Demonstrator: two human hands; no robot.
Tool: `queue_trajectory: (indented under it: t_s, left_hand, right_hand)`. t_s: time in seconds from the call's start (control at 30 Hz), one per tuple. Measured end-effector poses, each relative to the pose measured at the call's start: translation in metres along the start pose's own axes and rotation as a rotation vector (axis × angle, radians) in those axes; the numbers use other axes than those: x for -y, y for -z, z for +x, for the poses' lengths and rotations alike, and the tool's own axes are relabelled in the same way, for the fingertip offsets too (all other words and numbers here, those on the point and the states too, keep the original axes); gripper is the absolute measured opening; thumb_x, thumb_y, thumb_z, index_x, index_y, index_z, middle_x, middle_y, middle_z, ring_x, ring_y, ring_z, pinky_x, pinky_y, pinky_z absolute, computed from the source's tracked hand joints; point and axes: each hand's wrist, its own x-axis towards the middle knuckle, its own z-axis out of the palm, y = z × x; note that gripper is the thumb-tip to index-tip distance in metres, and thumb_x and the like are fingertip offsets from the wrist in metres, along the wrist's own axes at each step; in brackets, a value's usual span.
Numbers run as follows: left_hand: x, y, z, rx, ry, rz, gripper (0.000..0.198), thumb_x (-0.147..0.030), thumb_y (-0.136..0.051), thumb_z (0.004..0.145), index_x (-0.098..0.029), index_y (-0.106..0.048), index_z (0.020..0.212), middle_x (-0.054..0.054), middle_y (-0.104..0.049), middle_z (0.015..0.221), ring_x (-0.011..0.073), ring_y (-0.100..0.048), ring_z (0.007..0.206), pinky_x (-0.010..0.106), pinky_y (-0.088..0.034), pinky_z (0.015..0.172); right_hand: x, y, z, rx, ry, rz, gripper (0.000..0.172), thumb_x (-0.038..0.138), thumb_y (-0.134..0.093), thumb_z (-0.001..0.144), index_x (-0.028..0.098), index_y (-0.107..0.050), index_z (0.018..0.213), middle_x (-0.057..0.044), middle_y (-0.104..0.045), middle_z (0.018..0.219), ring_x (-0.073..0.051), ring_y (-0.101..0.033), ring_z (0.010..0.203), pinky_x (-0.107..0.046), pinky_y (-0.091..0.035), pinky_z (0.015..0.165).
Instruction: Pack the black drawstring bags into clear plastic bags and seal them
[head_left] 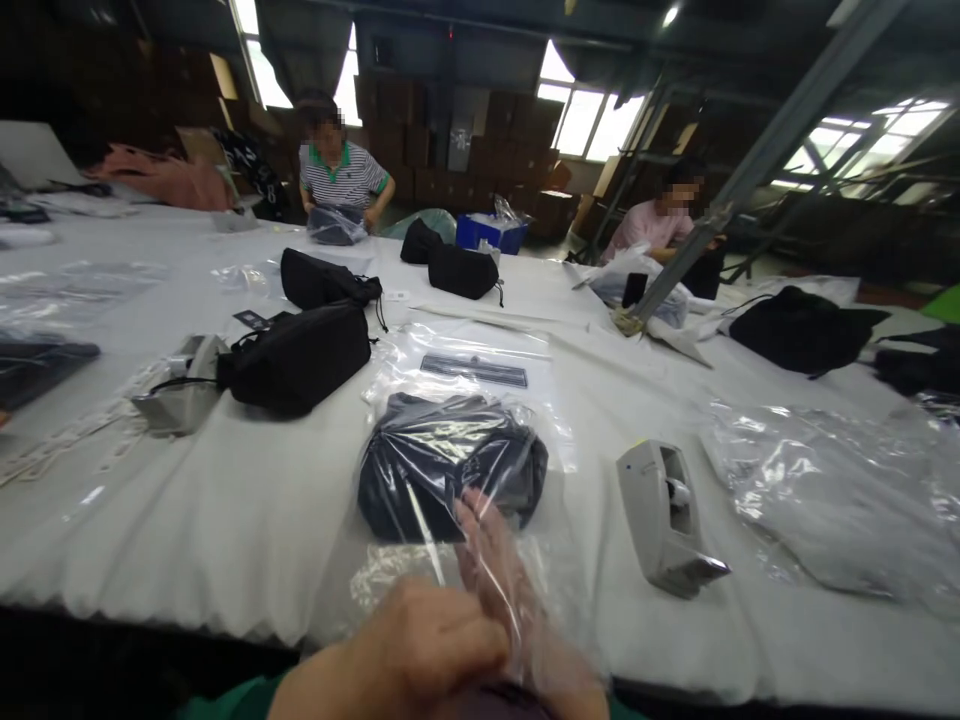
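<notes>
A dark folded pouch (450, 465) lies inside a clear plastic bag (390, 570) at the middle of the table. My left hand (420, 635) is closed on the bag's near end, its fingers curled in. Inside the bag, seen through the film, my right hand (499, 570) reaches forward with its fingers stretched out, the tips at the pouch's near edge. Beyond the pouch, a clear bag with a printed dark label (474, 370) lies flat.
A tape dispenser (667, 515) stands to the right, another (184, 385) to the left beside black pouches (300, 355). Clear bags (840, 500) are heaped at right. Two people sit across the table (247, 500), near a blue bin (491, 235) and a slanted metal post (765, 160).
</notes>
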Motion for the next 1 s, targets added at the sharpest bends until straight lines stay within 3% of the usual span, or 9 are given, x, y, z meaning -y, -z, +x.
queue_trajectory:
  t_s: [0.07, 0.1, 0.23, 0.37, 0.5, 0.63, 0.7, 0.8, 1.0]
  left_hand:
    - [0.004, 0.017, -0.003, 0.104, -0.025, -0.086, 0.021, -0.026, -0.049, 0.096, -0.023, -0.063, 0.08, 0.002, -0.063, 0.064, 0.0131, -0.057, 0.055, 0.025, -0.044, 0.049]
    - [0.015, 0.03, -0.004, 0.049, 0.017, -0.12, 0.023, -0.029, -0.049, 0.096, -0.022, -0.063, 0.08, 0.002, -0.065, 0.068, 0.0134, -0.059, 0.059, 0.025, -0.047, 0.053]
    - [0.113, 0.1, 0.013, -0.544, 0.524, 0.025, 0.028, -0.04, -0.047, 0.096, -0.018, -0.064, 0.097, 0.007, -0.069, 0.093, 0.0189, -0.065, 0.085, 0.029, -0.053, 0.075]
    - [0.241, 0.139, 0.079, -0.289, 0.714, 0.152, 0.053, -0.053, -0.045, 0.09, -0.012, -0.057, 0.121, 0.012, -0.065, 0.116, 0.0236, -0.061, 0.104, 0.032, -0.048, 0.088]
    - [0.326, 0.114, 0.157, 0.09, 0.745, 0.087, 0.044, -0.054, -0.058, 0.083, -0.014, -0.066, 0.1, 0.008, -0.07, 0.097, 0.0227, -0.063, 0.094, 0.031, -0.047, 0.085]
    - [0.373, 0.065, 0.204, 0.461, 0.889, 0.002, 0.037, -0.05, -0.06, 0.088, -0.014, -0.064, 0.089, 0.004, -0.066, 0.083, 0.0157, -0.062, 0.074, 0.032, -0.051, 0.071]
    - [0.388, 0.045, 0.215, 0.617, 0.956, -0.062, 0.035, -0.048, -0.057, 0.091, -0.013, -0.062, 0.09, 0.001, -0.064, 0.079, 0.0128, -0.06, 0.065, 0.03, -0.052, 0.064]
    - [0.4, 0.026, 0.22, 0.765, 0.984, -0.18, 0.035, -0.048, -0.059, 0.09, -0.013, -0.063, 0.088, 0.0, -0.062, 0.075, 0.0108, -0.057, 0.06, 0.027, -0.049, 0.058]
    - [0.404, 0.009, 0.221, 0.805, 0.887, -0.364, 0.036, -0.049, -0.064, 0.085, -0.013, -0.065, 0.091, 0.001, -0.063, 0.077, 0.0105, -0.056, 0.061, 0.026, -0.047, 0.058]
  right_hand:
    - [-0.018, -0.004, 0.032, -0.065, -0.025, -0.093, 0.058, 0.018, -0.04, 0.095, 0.02, -0.024, 0.151, -0.015, -0.037, 0.152, -0.034, -0.038, 0.138, -0.055, -0.042, 0.107]
    - [-0.028, -0.004, 0.046, -0.088, -0.051, -0.125, 0.057, 0.021, -0.045, 0.094, 0.019, -0.029, 0.149, -0.016, -0.038, 0.151, -0.037, -0.036, 0.139, -0.059, -0.038, 0.109]
    - [-0.07, 0.001, 0.089, -0.112, -0.109, -0.254, 0.045, 0.036, -0.057, 0.092, 0.021, -0.053, 0.134, -0.019, -0.058, 0.132, -0.043, -0.049, 0.126, -0.066, -0.033, 0.107]
    - [-0.1, 0.008, 0.115, 0.006, -0.025, -0.323, 0.056, 0.058, -0.064, 0.082, 0.022, -0.063, 0.124, -0.019, -0.067, 0.118, -0.043, -0.06, 0.11, -0.064, -0.041, 0.098]
    - [-0.103, 0.01, 0.121, 0.06, 0.098, -0.28, 0.034, 0.047, -0.057, 0.091, 0.024, -0.067, 0.114, -0.011, -0.073, 0.109, -0.031, -0.068, 0.096, -0.049, -0.051, 0.087]
    - [-0.098, 0.004, 0.114, -0.183, 0.174, -0.204, 0.026, 0.036, -0.047, 0.098, 0.023, -0.067, 0.108, -0.005, -0.076, 0.098, -0.024, -0.069, 0.085, -0.042, -0.053, 0.078]
    - [-0.099, 0.003, 0.109, -0.225, 0.156, -0.196, 0.027, 0.037, -0.044, 0.1, 0.024, -0.065, 0.11, -0.004, -0.076, 0.098, -0.023, -0.069, 0.085, -0.042, -0.053, 0.08]
    - [-0.103, 0.005, 0.105, -0.067, 0.151, -0.214, 0.028, 0.037, -0.046, 0.099, 0.023, -0.063, 0.117, -0.005, -0.075, 0.106, -0.023, -0.069, 0.09, -0.041, -0.054, 0.087]
    - [-0.104, 0.002, 0.107, -0.2, 0.167, -0.12, 0.024, 0.03, -0.046, 0.1, 0.021, -0.067, 0.104, -0.004, -0.076, 0.102, -0.02, -0.069, 0.087, -0.036, -0.055, 0.083]
